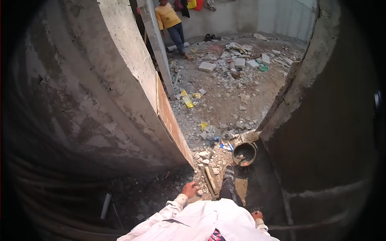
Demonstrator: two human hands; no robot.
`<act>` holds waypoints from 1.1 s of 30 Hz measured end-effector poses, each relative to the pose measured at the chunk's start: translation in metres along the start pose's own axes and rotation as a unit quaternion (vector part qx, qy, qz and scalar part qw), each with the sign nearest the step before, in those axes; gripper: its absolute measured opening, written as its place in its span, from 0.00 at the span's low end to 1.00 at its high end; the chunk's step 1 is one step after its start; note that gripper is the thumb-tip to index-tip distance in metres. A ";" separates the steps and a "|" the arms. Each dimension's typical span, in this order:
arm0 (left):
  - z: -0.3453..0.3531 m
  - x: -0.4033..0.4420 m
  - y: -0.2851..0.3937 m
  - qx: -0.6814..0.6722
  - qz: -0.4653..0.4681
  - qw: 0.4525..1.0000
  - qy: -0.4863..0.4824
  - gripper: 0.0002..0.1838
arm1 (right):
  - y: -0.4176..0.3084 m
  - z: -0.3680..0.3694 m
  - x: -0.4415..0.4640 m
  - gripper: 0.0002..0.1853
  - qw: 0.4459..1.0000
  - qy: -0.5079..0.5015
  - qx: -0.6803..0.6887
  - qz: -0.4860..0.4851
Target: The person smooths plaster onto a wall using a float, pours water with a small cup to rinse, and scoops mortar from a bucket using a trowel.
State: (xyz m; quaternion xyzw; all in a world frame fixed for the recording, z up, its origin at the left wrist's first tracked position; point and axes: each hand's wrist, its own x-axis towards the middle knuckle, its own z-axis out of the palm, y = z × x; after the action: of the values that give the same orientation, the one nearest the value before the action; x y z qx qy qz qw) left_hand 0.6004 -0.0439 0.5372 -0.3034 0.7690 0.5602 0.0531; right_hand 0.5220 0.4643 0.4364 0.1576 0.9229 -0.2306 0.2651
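Observation:
My left hand [190,189] hangs beside my body at the lower middle, above the rubble floor, its fingers loosely bent and apart with nothing visible between them. On the other side, my right hand [257,215] is low beside my shirt; its fingers curl, and whether they hold anything is hidden. A round dark bucket [244,154] stands ahead of my foot, by the foot of the right wall, with some grey material inside. Wooden boards [210,180] lie on the ground between my left hand and my leg.
Rough walls [297,96] flank an opening. Beyond it lie rubble, white blocks [207,67] and a yellow wrapper [187,99]. A person in a yellow shirt [168,17] stands at the upper left of the opening. A pale pipe [106,205] is at the lower left.

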 end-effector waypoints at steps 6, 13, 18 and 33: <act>-0.004 0.105 0.085 0.059 0.033 0.997 0.041 0.15 | -0.063 -0.005 0.112 0.16 0.907 -0.179 -0.340 -0.170; 0.006 0.270 0.154 -0.006 0.055 0.998 0.033 0.13 | -0.158 -0.011 0.252 0.11 0.994 -0.011 0.019 -0.107; 0.005 0.355 0.250 0.072 0.089 0.993 0.042 0.13 | -0.259 -0.064 0.309 0.06 0.971 0.053 0.212 -0.093; -0.033 0.699 0.287 0.038 0.050 0.990 -0.129 0.11 | -0.258 0.082 0.255 0.21 0.860 0.044 0.228 0.454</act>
State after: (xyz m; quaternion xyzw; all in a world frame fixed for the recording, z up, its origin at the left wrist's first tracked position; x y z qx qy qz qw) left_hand -0.1082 -0.3037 0.4928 -0.1877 0.7907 0.5669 0.1350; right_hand 0.2429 0.2480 0.3195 0.6253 0.6810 -0.2819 0.2564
